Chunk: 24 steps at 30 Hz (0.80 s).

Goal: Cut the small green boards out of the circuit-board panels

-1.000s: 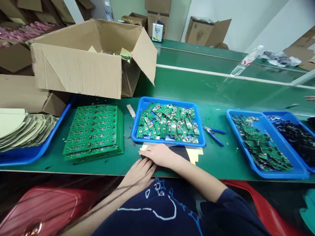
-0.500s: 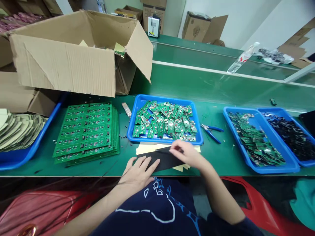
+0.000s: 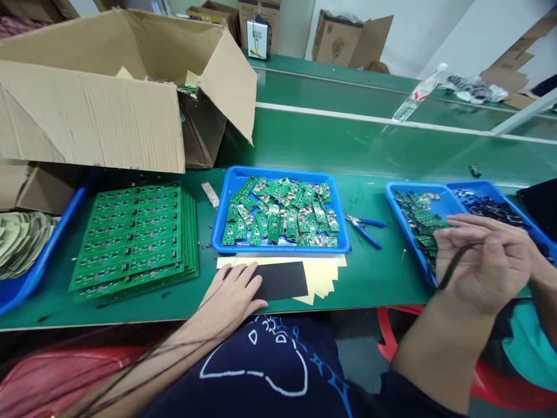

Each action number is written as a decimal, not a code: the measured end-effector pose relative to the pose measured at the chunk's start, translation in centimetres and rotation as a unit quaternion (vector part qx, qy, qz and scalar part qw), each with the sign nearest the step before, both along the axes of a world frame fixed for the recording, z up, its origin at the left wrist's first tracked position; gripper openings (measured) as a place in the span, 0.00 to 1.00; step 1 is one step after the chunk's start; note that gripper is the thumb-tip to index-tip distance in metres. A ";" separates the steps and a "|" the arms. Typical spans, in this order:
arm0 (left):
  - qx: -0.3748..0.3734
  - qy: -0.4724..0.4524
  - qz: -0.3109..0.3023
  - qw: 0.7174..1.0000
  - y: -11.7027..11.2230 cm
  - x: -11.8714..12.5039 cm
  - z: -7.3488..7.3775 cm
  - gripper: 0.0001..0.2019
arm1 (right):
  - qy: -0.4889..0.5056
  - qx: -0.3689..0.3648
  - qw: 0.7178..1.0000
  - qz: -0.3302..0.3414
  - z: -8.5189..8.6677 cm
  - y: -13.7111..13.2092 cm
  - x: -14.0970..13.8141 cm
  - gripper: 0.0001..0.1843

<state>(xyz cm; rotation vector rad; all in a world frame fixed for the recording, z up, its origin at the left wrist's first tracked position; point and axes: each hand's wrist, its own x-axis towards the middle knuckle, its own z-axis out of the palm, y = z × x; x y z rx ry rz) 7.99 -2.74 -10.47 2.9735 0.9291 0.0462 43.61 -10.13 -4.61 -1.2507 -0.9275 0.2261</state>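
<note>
My left hand lies flat with fingers apart on the left part of a black sheet, which rests on yellow paper sheets at the table's front edge. Far to the right, my right hand is raised with curled fingers closed on a thin black strip. Another person's hand is right behind it, seemingly touching; whether it also grips the strip is hidden. Both are in front of a blue tray of green circuit boards. A middle blue tray holds many small circuit boards.
Blue-handled pliers lie right of the middle tray. On the left are stacked circuit board panels and a large cardboard box. A tray of black parts is at the right, and a plastic bottle stands behind.
My right hand has moved from the black sheet far to the right, carrying the black strip. Another person's hand has come in there. My left hand stays on the sheet.
</note>
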 end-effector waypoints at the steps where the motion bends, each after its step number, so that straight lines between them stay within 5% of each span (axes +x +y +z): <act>1: 0.004 0.004 0.003 1.000 0.1 0.1 0.0 0.16 | -0.001 0.032 0.999 0.002 0.3 0.5 -0.4 0.05; 8: 0.025 0.021 -0.057 0.998 4.3 2.8 1.9 0.08 | 0.002 0.042 0.980 0.194 1.2 6.4 -5.6 0.08; 14: 0.075 0.100 -0.183 0.975 8.9 6.9 3.5 0.10 | 0.008 -0.022 0.942 0.335 -1.1 12.0 -8.4 0.05; 20: 0.115 0.086 -0.190 0.971 9.4 7.7 2.7 0.09 | 0.017 -0.086 0.936 0.340 -3.8 12.8 -9.5 0.11; 24: 0.056 -0.049 -0.178 0.981 10.5 6.9 2.8 0.07 | -0.005 -0.088 0.944 0.318 -4.4 12.2 -9.4 0.11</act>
